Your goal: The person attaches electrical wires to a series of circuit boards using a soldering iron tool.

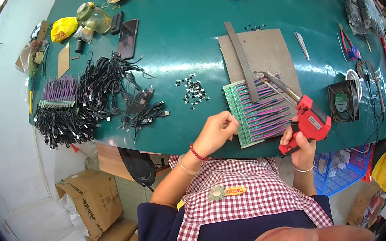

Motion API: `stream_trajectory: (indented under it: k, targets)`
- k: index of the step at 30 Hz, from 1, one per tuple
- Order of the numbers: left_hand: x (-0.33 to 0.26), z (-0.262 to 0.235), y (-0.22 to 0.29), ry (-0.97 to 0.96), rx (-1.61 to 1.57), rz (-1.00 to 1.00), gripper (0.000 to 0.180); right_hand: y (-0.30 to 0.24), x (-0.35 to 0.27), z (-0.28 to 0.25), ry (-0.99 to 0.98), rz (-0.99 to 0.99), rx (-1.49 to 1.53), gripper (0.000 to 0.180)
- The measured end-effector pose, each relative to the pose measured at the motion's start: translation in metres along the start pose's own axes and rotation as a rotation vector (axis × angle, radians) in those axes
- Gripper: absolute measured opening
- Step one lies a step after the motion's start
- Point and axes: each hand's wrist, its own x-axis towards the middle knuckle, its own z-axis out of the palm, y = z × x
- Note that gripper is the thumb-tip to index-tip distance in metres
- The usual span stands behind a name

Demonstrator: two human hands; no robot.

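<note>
Hands work at the near edge of the teal-green surface. Left hand has its fingers curled together and pressed to the near-left corner of the green circuit board strip fitted with purple and pink wires; whether they pinch the board edge or only bear on it cannot be told. Right hand has its fingers clamped round the grip of the red pistol-shaped soldering gun, whose metal tip reaches out over the far-right part of the wired board. The board thus lies between the two hands, touching the left fingers, with the right fingers just beside its near-right corner.

Beyond the board, a grey-brown rectangular work mat lies beneath it, and a dark flat bar lies across both. To the right stands a small black square fan. Left of the board, a scatter of small black and white components; farther left, a tangled heap of black cables.
</note>
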Motion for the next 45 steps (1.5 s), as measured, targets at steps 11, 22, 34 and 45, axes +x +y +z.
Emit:
stream_trajectory:
  k: [11,22,34,45]
  targets:
    - [0.015,-0.026,0.004,0.032,-0.036,-0.101,0.009,0.002,-0.007,-0.024,0.026,0.036,-0.098,0.039]
    - [0.023,-0.026,0.003,-0.001,0.003,-0.154,0.012,0.02,-0.019,-0.032,-0.049,0.17,-0.255,0.036]
    - [0.028,-0.028,0.005,-0.012,0.05,-0.172,0.014,0.027,-0.017,-0.028,-0.069,0.234,-0.314,0.03]
    - [0.031,-0.032,0.002,-0.052,0.025,-0.156,0.01,0.025,-0.016,-0.03,-0.054,0.249,-0.268,0.024]
